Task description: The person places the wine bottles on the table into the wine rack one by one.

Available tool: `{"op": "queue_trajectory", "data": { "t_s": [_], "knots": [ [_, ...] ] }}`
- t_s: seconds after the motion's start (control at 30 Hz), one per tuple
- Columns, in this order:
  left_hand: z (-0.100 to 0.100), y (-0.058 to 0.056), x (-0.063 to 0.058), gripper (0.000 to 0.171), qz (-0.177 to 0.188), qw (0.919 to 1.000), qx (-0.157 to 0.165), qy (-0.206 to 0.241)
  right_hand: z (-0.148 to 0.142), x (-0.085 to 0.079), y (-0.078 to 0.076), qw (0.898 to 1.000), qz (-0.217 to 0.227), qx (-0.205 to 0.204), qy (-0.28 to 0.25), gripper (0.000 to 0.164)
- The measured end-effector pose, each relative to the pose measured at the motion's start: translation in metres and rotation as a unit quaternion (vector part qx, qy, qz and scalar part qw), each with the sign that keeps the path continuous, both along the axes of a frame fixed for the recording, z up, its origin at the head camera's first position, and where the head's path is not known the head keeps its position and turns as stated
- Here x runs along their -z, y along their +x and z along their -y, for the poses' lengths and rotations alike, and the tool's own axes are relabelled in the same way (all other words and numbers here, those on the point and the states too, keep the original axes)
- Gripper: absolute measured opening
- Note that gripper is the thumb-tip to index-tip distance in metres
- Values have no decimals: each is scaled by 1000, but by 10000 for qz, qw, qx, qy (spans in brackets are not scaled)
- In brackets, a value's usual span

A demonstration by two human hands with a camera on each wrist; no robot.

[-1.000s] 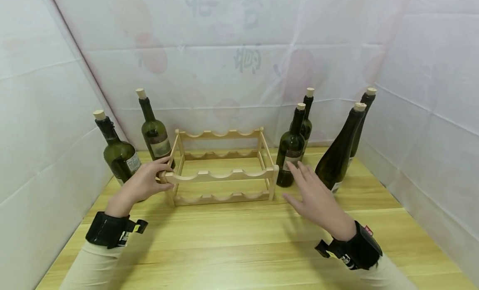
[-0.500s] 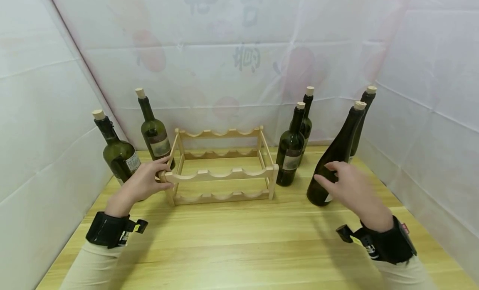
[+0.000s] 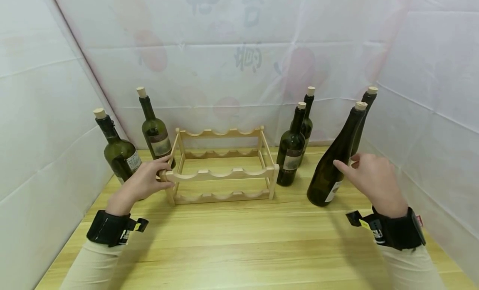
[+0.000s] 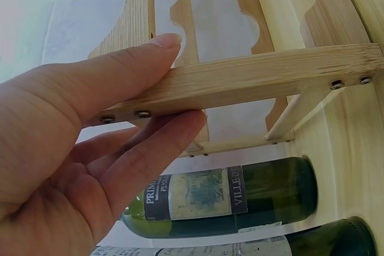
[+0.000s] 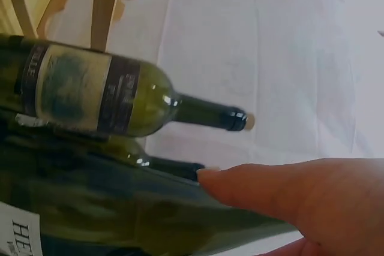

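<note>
My left hand (image 3: 144, 180) grips the front left corner of a light wooden wine rack (image 3: 220, 176). In the left wrist view its thumb lies over the rack's end rail (image 4: 252, 79), with fingers underneath. On the right, my right hand (image 3: 374, 180) is at a tall dark-green wine bottle (image 3: 327, 178) with a cork and a white label. Its thumb (image 5: 258, 187) lies across the front of the bottle's upper body, and the other fingers are mostly hidden on the far side. The bottle stands on the table.
Two corked wine bottles, a nearer one (image 3: 119, 153) and a farther one (image 3: 155, 132), stand left of the rack. Right of it are a labelled bottle (image 3: 291, 153), one behind it (image 3: 307, 124), and another dark bottle (image 3: 364, 115). White cloth walls (image 3: 239, 86) enclose the wooden table (image 3: 232, 244).
My right hand has moved rightward from in front of the labelled bottle, past the front of the tall bottle, to its right side. The left hand and rack have stayed still.
</note>
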State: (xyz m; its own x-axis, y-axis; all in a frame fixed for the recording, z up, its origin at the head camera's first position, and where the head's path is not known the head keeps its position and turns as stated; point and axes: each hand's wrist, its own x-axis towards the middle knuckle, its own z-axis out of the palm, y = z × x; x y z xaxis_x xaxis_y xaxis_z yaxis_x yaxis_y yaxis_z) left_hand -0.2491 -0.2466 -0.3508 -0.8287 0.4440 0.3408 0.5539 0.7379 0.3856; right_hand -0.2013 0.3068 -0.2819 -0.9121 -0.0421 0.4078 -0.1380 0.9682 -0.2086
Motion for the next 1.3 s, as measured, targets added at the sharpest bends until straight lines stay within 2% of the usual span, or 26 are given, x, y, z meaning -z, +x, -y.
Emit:
{"op": "queue_trajectory", "data": {
  "t_s": [0.13, 0.33, 0.57, 0.9, 1.3],
  "knots": [
    [1, 0, 0, 27, -60, 10000, -5, 1, -4, 1, -9, 9999, -122, 93, -68, 68],
    [1, 1, 1, 27, -95, 10000, -12, 18, -6, 2, -21, 9994, -270, 135, -189, 59],
    [0, 2, 1, 26, -85, 10000, -41, 11, -4, 0, -29, 9988, 38, 103, -484, 59],
    [-2, 2, -1, 24, -121, 9999, -16, 15, -9, 9, -39, 9977, 489, 10, -475, 67],
    [-1, 0, 1, 24, -153, 9999, -6, 3, -13, 14, -43, 9936, 1020, -27, -492, 77]
  ]
}}
